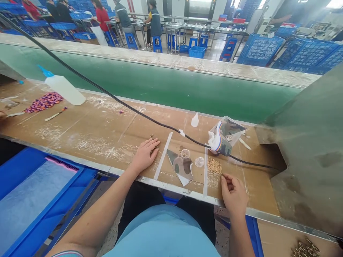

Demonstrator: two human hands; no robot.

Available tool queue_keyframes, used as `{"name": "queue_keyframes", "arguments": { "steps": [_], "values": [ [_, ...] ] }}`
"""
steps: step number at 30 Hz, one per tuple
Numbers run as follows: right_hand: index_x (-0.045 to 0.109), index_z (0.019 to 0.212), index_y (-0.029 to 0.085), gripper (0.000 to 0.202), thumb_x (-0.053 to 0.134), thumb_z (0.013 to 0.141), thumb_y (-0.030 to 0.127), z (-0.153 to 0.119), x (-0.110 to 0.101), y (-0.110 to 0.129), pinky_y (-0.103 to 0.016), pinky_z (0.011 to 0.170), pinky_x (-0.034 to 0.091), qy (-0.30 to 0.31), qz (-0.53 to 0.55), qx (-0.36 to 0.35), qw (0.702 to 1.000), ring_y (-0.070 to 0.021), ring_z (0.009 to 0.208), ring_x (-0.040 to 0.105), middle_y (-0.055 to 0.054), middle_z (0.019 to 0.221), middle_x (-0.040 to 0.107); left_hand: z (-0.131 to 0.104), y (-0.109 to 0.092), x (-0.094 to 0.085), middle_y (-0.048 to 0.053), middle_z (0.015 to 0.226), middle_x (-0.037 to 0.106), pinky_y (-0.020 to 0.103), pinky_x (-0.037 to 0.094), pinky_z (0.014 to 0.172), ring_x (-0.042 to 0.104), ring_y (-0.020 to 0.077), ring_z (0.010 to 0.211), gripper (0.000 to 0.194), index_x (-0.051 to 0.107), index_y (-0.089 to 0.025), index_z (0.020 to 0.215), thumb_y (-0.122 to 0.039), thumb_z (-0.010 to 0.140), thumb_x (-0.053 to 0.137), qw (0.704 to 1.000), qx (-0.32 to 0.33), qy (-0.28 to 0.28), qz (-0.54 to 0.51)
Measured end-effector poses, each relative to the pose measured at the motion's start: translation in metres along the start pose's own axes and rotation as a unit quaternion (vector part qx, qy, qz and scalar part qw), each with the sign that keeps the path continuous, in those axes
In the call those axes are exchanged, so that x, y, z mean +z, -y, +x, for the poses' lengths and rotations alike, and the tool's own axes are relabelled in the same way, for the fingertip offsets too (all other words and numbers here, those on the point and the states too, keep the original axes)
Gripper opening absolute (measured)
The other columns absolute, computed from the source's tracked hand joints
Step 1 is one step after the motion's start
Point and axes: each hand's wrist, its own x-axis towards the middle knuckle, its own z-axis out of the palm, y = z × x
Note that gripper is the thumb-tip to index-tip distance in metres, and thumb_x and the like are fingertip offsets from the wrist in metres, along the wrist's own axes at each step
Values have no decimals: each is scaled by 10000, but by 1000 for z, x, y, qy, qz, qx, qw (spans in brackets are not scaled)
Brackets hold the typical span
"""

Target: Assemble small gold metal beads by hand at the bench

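Observation:
My left hand [146, 154] lies palm down on the brown board, fingers apart, over some small dark pieces that show between thumb and fingers. My right hand [233, 192] rests at the board's front edge, just below a pile of small tan beads [214, 166]; its fingers are curled, and what they hold, if anything, is too small to tell. Between the hands lie a camouflage fabric piece [183, 166] and two small clear round dishes, one [185, 153] at the cloth's upper edge, the other [199, 162] beside the right tape strip [205, 171].
A camouflage bag [226, 135] stands behind the beads. A black cable [150, 118] crosses the board. At left are a white bottle [65, 89] and a purple-orange pile [45, 102]. A metal housing [311, 153] bounds the right side. Several people work in the background.

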Motion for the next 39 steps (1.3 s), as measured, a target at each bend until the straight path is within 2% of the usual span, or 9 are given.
{"name": "queue_keyframes", "arguments": {
  "steps": [8,16,24,28,32,34,36,37,39],
  "values": [
    [664,740,180,537,432,790,662,0,-1,-1,-295,585,438,31,-6,-9,999,-144,566,521,-63,696,621,0,-1,0,96,1248,609,455,393,1055,507,241,1226,397,617,-168,1154,-336,902,360,1000,-2,4,-6],
    [669,751,200,495,464,776,650,0,2,-2,-285,622,452,81,9,-7,997,-153,636,552,-52,724,634,-2,1,3,102,1265,596,460,383,1061,492,252,1243,405,615,-152,1162,-326,906,354,1000,3,-2,-2],
    [682,794,198,558,430,753,694,1,7,14,-283,595,423,66,-39,25,997,-148,594,537,-54,722,641,-4,0,2,100,1308,562,481,361,1062,431,273,1293,415,581,-164,1201,-356,907,358,1000,9,19,-5],
    [679,789,210,534,415,759,673,4,10,17,-274,559,397,80,-70,31,994,-147,587,540,-48,741,641,-7,-9,-7,94,1289,573,493,347,1059,431,275,1282,371,584,-198,1172,-369,888,417,999,-13,-48,-16],
    [668,761,210,509,420,767,654,5,9,16,-264,523,371,72,-73,16,995,-142,557,516,-44,701,631,-21,-46,-16,94,1124,656,429,416,999,564,221,1103,273,608,-197,1080,-286,874,452,987,-12,-120,-110],
    [665,745,208,502,432,771,652,4,8,17,-266,520,370,65,-61,3,996,-138,542,501,-39,669,615,-30,-75,-14,88,982,691,366,479,908,614,193,964,234,632,-196,1007,-269,870,457,971,12,-88,-222],
    [660,733,204,481,453,782,635,2,7,20,-268,533,384,60,-28,-22,998,-133,535,490,-34,651,601,-37,-103,-7,89,911,696,300,511,814,636,165,862,231,654,-182,936,-264,875,446,931,20,20,-364],
    [657,731,202,463,463,790,618,1,7,21,-266,538,393,61,-8,-37,997,-131,538,490,-33,652,600,-38,-116,-2,92,900,694,288,515,786,639,163,838,219,661,-170,915,-279,859,479,904,4,79,-419],
    [653,744,200,415,485,806,574,-3,6,24,-260,542,409,72,28,-66,995,-132,559,509,-36,677,614,-36,-135,10,79,802,681,255,519,673,633,138,710,208,660,-142,886,-290,824,528,835,-84,168,-517]
  ]
}}
